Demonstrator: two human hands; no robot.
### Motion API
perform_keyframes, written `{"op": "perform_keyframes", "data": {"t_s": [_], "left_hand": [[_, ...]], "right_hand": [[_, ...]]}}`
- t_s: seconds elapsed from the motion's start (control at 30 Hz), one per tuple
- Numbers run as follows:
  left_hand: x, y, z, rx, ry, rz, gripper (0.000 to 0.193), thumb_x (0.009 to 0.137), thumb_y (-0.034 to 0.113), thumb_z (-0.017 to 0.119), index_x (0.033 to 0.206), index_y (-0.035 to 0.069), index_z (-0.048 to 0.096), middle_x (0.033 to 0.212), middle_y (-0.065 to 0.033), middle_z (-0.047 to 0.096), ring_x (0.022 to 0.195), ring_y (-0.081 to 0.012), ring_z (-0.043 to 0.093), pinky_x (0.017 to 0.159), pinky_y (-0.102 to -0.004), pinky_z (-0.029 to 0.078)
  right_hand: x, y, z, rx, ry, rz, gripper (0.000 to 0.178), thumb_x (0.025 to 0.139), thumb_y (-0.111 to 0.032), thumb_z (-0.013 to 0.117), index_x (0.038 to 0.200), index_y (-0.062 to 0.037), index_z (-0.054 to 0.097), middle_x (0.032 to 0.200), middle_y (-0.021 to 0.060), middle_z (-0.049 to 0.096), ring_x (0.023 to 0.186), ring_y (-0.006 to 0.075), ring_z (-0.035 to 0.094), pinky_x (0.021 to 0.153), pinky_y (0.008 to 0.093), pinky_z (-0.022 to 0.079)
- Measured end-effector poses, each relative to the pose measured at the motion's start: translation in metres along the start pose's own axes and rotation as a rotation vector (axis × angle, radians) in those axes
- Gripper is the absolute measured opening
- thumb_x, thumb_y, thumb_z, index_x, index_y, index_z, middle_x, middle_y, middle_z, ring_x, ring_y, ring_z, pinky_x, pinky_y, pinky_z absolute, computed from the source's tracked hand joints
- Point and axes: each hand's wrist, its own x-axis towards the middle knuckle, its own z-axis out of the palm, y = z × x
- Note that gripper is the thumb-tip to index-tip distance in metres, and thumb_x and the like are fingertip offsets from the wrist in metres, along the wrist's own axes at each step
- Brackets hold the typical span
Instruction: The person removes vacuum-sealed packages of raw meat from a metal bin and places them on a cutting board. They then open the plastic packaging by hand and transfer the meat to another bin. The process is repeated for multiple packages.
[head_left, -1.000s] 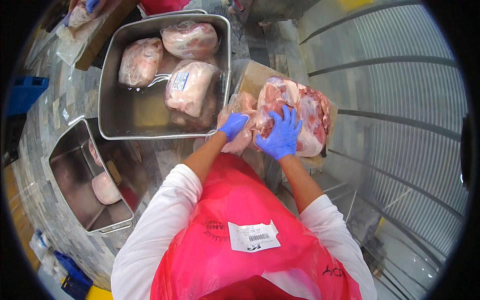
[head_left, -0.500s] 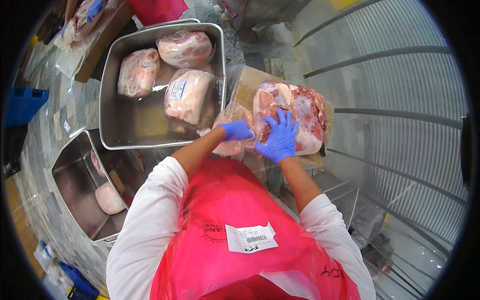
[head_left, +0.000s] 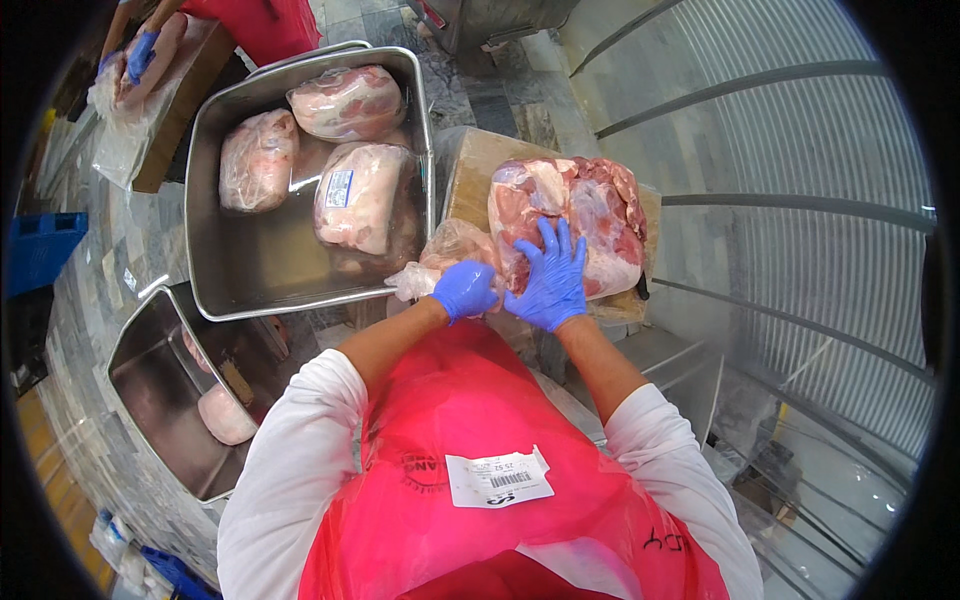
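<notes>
A large raw meat cut (head_left: 585, 215), red with white fat, lies on a brown cutting board (head_left: 478, 165). My right hand (head_left: 548, 278), in a blue glove, lies flat with spread fingers on the near side of the meat. My left hand (head_left: 465, 290), also gloved in blue, is closed on a crumpled clear plastic bag (head_left: 445, 250) at the meat's left edge. I wear a red apron with a white label.
A steel tub (head_left: 240, 270) to the left holds three bagged meat cuts (head_left: 360, 195). A second steel tub (head_left: 150, 385) lower left holds a pale piece. Another person's blue-gloved hand (head_left: 140, 55) works at a board at top left. Metal rails curve on the right.
My left hand has drawn the plastic bag slightly off toward the left while my right hand stays pressed on the meat. The view has shifted a little.
</notes>
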Motion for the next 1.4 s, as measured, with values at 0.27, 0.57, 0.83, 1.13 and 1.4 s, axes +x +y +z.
{"op": "perform_keyframes", "data": {"t_s": [0.27,0.57,0.83,1.13,1.4], "left_hand": [[0.017,-0.016,0.035,-0.127,0.2,-0.014,0.034,0.079,0.033,0.059,0.083,0.001,0.072,0.086,-0.0268,0.068,0.08,-0.0432,0.067,0.078,-0.05,0.053],[0.017,-0.038,0.058,-0.289,0.182,0.122,0.03,0.082,0.025,0.056,0.082,-0.002,0.068,0.083,-0.0258,0.066,0.077,-0.0401,0.066,0.072,-0.0458,0.051],[0.032,-0.05,0.087,-0.348,0.227,0.022,0.023,0.088,0.019,0.051,0.089,0.001,0.064,0.08,-0.0171,0.062,0.079,-0.0303,0.063,0.071,-0.0395,0.049],[0.006,-0.014,0.049,-0.547,0.205,0.021,0.035,0.081,0.028,0.057,0.087,-0.004,0.069,0.086,-0.0276,0.067,0.079,-0.0434,0.065,0.072,-0.0492,0.05],[0.011,-0.014,0.044,-0.274,0.196,-0.013,0.032,0.082,0.027,0.056,0.082,-0.003,0.068,0.085,-0.0284,0.066,0.078,-0.0441,0.065,0.073,-0.0496,0.05]], "right_hand": [[-0.002,0.008,0.005,-0.053,-0.028,-0.013,0.082,0.065,-0.053,0.072,0.137,-0.0239,0.048,0.155,0.0179,0.025,0.147,0.0443,0.013,0.114,0.0679,0.007],[-0.004,0.01,0.003,-0.01,0.016,-0.039,0.081,0.065,-0.052,0.074,0.136,-0.022,0.048,0.154,0.018,0.026,0.147,0.0442,0.013,0.114,0.0681,0.007],[-0.003,0.007,0.008,0.008,0.056,-0.037,0.076,0.063,-0.045,0.076,0.13,-0.0193,0.054,0.151,0.0171,0.029,0.146,0.0414,0.015,0.115,0.0644,0.009],[-0.001,0.015,0.01,0.006,0.084,-0.057,0.078,0.065,-0.051,0.074,0.134,-0.0239,0.049,0.154,0.0178,0.026,0.147,0.0444,0.012,0.114,0.0677,0.008],[-0.008,0.014,0.006,-0.014,0.043,-0.044,0.073,0.064,-0.047,0.076,0.128,-0.0194,0.055,0.152,0.017,0.029,0.147,0.0413,0.014,0.115,0.0641,0.01]]}}
